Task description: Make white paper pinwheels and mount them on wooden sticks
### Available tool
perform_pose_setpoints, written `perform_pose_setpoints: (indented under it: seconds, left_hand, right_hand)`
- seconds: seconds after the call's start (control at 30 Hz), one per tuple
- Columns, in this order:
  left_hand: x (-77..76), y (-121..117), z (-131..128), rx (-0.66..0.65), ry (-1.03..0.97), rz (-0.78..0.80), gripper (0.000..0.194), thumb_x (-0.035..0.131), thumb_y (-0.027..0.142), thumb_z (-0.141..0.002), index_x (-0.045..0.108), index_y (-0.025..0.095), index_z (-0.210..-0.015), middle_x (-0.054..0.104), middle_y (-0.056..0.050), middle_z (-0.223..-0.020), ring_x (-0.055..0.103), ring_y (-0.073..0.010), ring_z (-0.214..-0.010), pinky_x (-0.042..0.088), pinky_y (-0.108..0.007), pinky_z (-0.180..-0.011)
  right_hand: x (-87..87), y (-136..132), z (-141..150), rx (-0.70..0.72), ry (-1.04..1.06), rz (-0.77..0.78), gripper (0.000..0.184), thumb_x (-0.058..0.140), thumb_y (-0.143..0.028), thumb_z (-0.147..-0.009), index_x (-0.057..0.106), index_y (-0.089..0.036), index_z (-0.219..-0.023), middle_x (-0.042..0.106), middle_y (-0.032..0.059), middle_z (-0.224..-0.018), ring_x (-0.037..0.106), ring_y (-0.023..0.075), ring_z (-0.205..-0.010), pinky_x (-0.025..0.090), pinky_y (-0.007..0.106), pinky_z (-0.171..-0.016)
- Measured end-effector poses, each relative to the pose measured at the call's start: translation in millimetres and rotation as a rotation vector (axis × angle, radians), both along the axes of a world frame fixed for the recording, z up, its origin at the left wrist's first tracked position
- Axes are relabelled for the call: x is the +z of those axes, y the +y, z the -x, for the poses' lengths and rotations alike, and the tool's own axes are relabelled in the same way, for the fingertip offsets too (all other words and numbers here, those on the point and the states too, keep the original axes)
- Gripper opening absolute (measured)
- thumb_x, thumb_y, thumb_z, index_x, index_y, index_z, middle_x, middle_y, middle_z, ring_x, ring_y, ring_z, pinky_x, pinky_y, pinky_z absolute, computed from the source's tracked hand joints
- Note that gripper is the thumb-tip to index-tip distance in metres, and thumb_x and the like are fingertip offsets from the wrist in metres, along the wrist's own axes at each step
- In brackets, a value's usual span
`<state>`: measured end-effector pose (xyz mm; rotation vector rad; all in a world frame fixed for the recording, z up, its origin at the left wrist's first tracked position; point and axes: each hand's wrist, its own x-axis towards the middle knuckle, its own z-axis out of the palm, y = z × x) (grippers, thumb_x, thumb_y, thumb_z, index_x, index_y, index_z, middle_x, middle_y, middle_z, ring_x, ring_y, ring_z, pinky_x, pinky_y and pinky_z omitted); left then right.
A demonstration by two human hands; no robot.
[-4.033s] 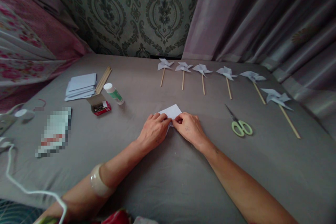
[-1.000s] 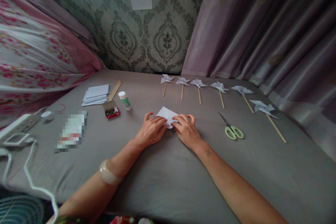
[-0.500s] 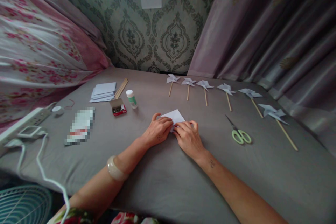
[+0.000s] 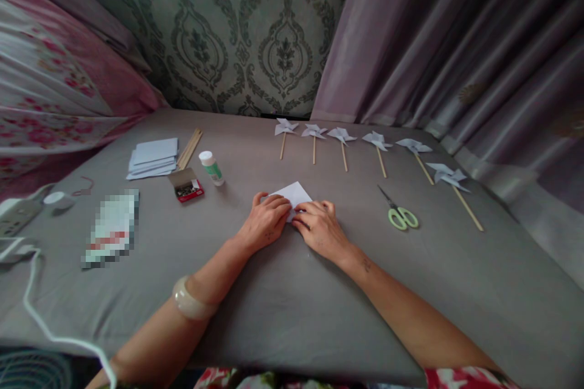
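Note:
A small white sheet of paper (image 4: 295, 192) lies on the grey cloth with one corner pointing away from me. My left hand (image 4: 269, 219) is closed at its near left side, fingers bent over the edge. From the right, my right hand (image 4: 323, 228) pinches the near part of the same paper. The fingertips of both hands almost meet, and the near corner is largely hidden beneath them. Off to the right lie scissors (image 4: 401, 217) with light green handles. Beyond my left hand stand a glue bottle (image 4: 212, 169) with a white cap and an open red box (image 4: 188, 189) of small metal pieces.
Several paper pinwheels (image 4: 376, 141) on sticks lie in a row at the back right. At the left are a stack of white paper (image 4: 154, 155), wooden sticks (image 4: 190, 149), a blurred-out packet (image 4: 112, 228) and a power strip (image 4: 18, 214) with a white cable (image 4: 55, 334).
The view has shifted, so most things appear farther left. Both hands stay at the near part of the paper, with only slight movement of the fingers.

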<state>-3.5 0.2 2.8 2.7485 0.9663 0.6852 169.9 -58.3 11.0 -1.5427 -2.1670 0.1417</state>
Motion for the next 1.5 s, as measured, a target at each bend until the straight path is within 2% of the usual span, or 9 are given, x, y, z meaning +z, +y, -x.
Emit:
perform_pose_setpoints:
  seconds: [0.57,1.0,1.33,1.5]
  left_hand:
    - [-1.3,3.8,3.1,-0.028,-0.026,-0.063,0.022,0.047,0.023,-0.092,0.068,0.021,-0.098,0.071,-0.007,-0.108,0.06,-0.0217,-0.106,0.028,-0.046,-0.097]
    - [-0.4,2.5,-0.1,0.004,-0.001,0.008,0.024,0.048,0.025,-0.09,0.07,0.023,-0.099,0.071,-0.007,-0.11,0.058,-0.0239,-0.11,0.03,-0.047,-0.097]
    - [1.1,-0.4,-1.7,-0.016,0.018,-0.017,0.026,0.046,0.022,-0.091,0.071,0.023,-0.095,0.07,-0.007,-0.11,0.056,-0.0252,-0.111,0.029,-0.049,-0.098]
    - [0.2,-1.0,-2.3,-0.025,0.032,-0.058,0.023,0.046,0.02,-0.09,0.069,0.021,-0.094,0.07,-0.006,-0.111,0.056,-0.0247,-0.111,0.029,-0.047,-0.097]
  right_hand:
    - [6.1,5.5,-2.0,-0.01,0.072,0.061,0.009,0.064,-0.022,-0.084,0.071,-0.021,-0.079,0.068,0.0042,-0.103,0.057,0.0185,-0.1,0.034,0.039,-0.093]
    - [-7.1,14.9,-8.0,-0.149,0.282,0.109,0.006,0.068,-0.023,-0.08,0.072,-0.024,-0.075,0.07,0.0037,-0.099,0.062,0.02,-0.096,0.039,0.04,-0.09]
    - [-13.2,17.7,-7.1,-0.24,0.337,0.091,0.008,0.067,-0.025,-0.078,0.071,-0.023,-0.072,0.068,0.0049,-0.095,0.062,0.0198,-0.094,0.043,0.039,-0.088]
    - [-12.8,19.1,-1.6,-0.314,0.285,0.037,0.012,0.064,-0.024,-0.079,0.07,-0.022,-0.069,0.068,0.0057,-0.095,0.06,0.0213,-0.093,0.041,0.039,-0.084]
